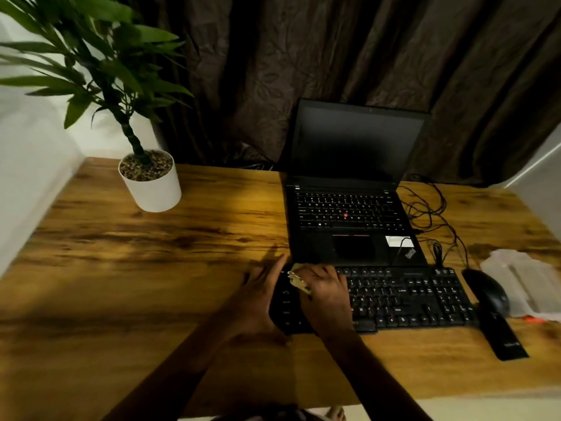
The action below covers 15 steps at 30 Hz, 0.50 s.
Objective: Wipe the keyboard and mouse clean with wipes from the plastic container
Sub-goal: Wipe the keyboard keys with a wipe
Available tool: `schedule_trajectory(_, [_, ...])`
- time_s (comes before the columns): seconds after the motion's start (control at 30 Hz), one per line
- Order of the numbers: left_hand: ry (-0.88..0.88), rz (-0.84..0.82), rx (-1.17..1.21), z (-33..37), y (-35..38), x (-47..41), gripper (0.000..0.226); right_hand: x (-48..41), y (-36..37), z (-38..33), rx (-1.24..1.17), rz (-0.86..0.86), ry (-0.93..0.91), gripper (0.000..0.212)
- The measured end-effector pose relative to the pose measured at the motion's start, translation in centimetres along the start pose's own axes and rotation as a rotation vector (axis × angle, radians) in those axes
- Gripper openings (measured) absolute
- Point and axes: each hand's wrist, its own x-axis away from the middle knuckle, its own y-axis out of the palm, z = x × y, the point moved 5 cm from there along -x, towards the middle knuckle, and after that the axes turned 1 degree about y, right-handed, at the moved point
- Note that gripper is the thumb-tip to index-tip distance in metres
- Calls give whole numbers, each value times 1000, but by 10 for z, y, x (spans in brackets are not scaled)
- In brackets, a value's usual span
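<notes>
A black keyboard (pixel 406 296) lies on the wooden desk (pixel 151 284) in front of a laptop. My right hand (pixel 326 294) presses a crumpled wipe (pixel 298 280) onto the keyboard's left part, fingers curled over it. My left hand (pixel 258 294) rests with straight fingers against the keyboard's left end. A black mouse (pixel 490 291) sits just right of the keyboard. The clear plastic container (pixel 525 281) stands further right, near the desk's edge.
An open black laptop (pixel 349 214) stands behind the keyboard, with cables (pixel 431 214) trailing to its right. A white pot with a green plant (pixel 150 183) is at the back left. A flat black strip (pixel 501 338) lies below the mouse. Dark curtains hang behind.
</notes>
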Motion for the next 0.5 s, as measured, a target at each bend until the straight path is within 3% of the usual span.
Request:
schedule_trajectory(0.1, [0, 15, -2, -3, 3, -3, 160, 2, 3, -3, -3, -33, 9, 48])
schedule_trajectory(0.5, [-1, 83, 31, -13, 6, -6, 153, -5, 8, -33, 21, -130, -66, 46])
